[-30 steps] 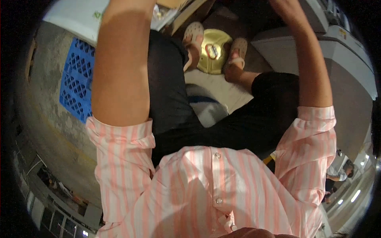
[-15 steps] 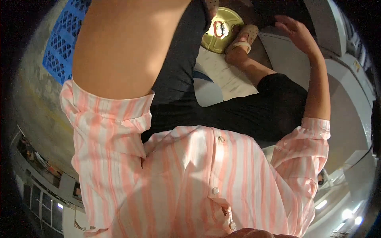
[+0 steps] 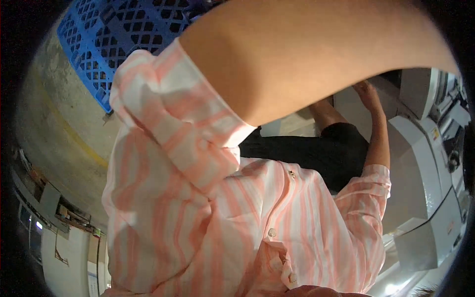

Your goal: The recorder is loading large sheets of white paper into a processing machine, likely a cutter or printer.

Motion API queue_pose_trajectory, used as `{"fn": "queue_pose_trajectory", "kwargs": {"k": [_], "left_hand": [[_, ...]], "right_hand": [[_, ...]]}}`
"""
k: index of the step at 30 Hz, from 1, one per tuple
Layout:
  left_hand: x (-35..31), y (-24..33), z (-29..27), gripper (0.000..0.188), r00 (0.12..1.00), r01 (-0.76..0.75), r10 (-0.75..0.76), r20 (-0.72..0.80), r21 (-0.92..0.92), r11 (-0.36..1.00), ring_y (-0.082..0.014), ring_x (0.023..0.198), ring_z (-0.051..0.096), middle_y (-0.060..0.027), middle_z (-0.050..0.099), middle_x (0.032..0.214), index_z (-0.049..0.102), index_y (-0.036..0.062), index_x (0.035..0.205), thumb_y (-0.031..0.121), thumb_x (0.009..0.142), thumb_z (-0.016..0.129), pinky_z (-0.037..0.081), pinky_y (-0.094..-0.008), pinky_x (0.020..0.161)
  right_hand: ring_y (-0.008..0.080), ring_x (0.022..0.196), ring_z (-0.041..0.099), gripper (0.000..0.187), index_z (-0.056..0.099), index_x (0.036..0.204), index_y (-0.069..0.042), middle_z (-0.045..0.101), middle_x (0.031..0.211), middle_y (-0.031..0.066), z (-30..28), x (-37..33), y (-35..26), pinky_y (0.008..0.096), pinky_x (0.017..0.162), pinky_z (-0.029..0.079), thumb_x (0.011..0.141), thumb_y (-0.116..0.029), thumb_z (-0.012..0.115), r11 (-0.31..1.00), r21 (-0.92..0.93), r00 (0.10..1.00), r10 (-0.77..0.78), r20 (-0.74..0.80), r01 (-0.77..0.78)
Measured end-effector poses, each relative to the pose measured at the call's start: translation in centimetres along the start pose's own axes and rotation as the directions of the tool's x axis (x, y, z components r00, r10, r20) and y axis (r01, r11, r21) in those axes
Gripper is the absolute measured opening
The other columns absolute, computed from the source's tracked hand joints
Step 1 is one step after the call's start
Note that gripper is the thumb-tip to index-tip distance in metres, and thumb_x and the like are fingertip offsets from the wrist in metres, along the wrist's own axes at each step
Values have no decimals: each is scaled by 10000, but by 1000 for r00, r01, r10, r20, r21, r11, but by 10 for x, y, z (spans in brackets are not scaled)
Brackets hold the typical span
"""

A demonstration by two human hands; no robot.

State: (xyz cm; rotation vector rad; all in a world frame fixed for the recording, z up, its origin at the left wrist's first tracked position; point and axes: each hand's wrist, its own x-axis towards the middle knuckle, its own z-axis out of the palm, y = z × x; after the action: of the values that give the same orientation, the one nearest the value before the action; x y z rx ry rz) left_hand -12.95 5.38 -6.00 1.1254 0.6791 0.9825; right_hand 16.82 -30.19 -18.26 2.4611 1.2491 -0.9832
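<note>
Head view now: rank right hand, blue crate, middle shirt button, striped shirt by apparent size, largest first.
1. Striped shirt
2. Blue crate, cut off by the top edge
3. Right hand
4. Middle shirt button

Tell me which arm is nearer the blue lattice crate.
Left. The left arm has its striped sleeve overlapping the blue lattice crate in the view; the right arm is well to the right, across the body.
</note>
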Motion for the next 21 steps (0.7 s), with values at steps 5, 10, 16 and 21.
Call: {"fn": "queue_pose_trajectory", "kwargs": {"k": [5,10,16,21], "left_hand": [[-3,11,-20,175,998,31,-31,-59,10,999,-129,619,532,-64,556,701,585,-49,784,108,842,534,431,-246,566],[-3,11,-36,177,993,65,-64,-98,8,998,-129,611,531,-64,556,695,586,-49,786,111,842,533,430,-247,557],[-1,12,-45,180,987,100,-97,-125,17,995,-128,602,531,-65,557,688,587,-48,787,115,841,532,429,-248,546],[-8,7,-47,182,984,135,-133,-120,9,991,-128,595,530,-65,557,681,588,-48,789,118,841,531,428,-248,537]], "right_hand": [[315,1007,573,351,578,1110,-49,597,1081,175,22,-4,8,395,834,447,860,-291,535,997,36,995,-67,-67,70],[326,1095,514,404,494,1192,-32,554,1165,174,65,16,81,387,902,407,870,-274,518,991,-108,995,-73,67,80],[397,929,563,366,601,1027,-19,602,1001,230,48,18,46,452,789,439,850,-335,546,987,101,984,-135,118,124],[309,1089,512,368,521,1165,17,549,1163,196,41,8,24,390,921,397,875,-208,518,920,364,978,-189,92,144]]}}
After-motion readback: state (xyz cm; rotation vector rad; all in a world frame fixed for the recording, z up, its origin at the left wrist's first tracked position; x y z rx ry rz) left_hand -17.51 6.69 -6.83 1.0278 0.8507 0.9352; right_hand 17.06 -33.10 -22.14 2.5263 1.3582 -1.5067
